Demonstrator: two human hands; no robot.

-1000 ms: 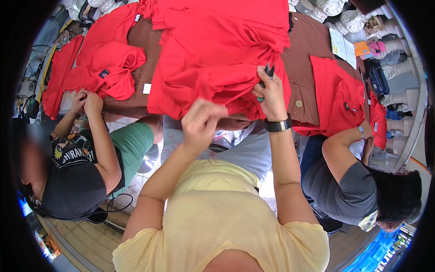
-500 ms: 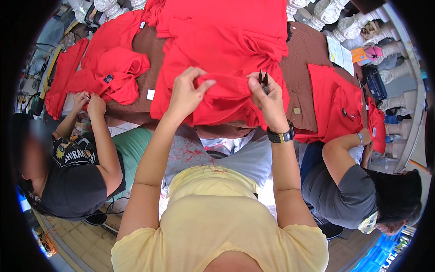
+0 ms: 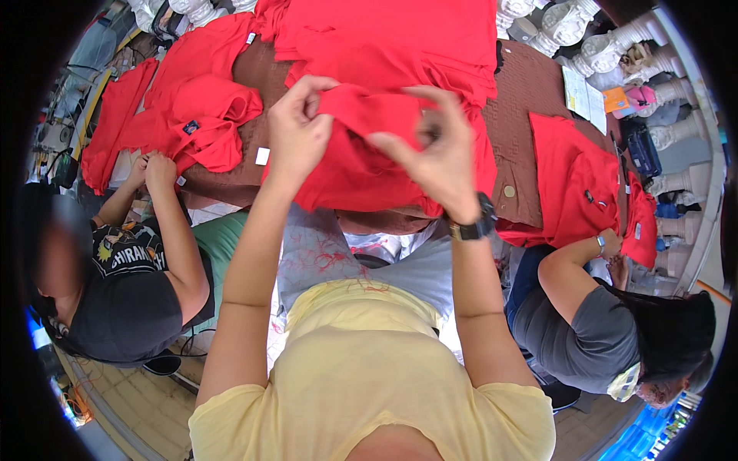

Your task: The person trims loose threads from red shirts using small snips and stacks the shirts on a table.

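A red knit garment point(image 3: 373, 114) is lifted at the near edge of the table, in front of me. My left hand point(image 3: 296, 138) pinches its left side between thumb and curled fingers. On the right, my right hand point(image 3: 440, 165) is smeared by motion, its thumb and forefinger spread apart beside the cloth. A dark blurred bit of the small thread snips point(image 3: 432, 131) shows inside its curled fingers; the blades are hidden. Beneath and beyond lies a pile of red garments point(image 3: 392, 34).
A brown cloth point(image 3: 516, 88) covers the table. Co-workers sit on both sides, the left person's hands point(image 3: 154, 169) at red garments point(image 3: 211, 115), the right person's beside more red garments point(image 3: 573, 173). Papers point(image 3: 584, 98), a dark blue pouch point(image 3: 642, 150) and white balusters point(image 3: 607, 46) stand rightward.
Both hands have risen away from me with the garment. My right hand has let go of the cloth's right side and turned, so the snips' blades no longer show.
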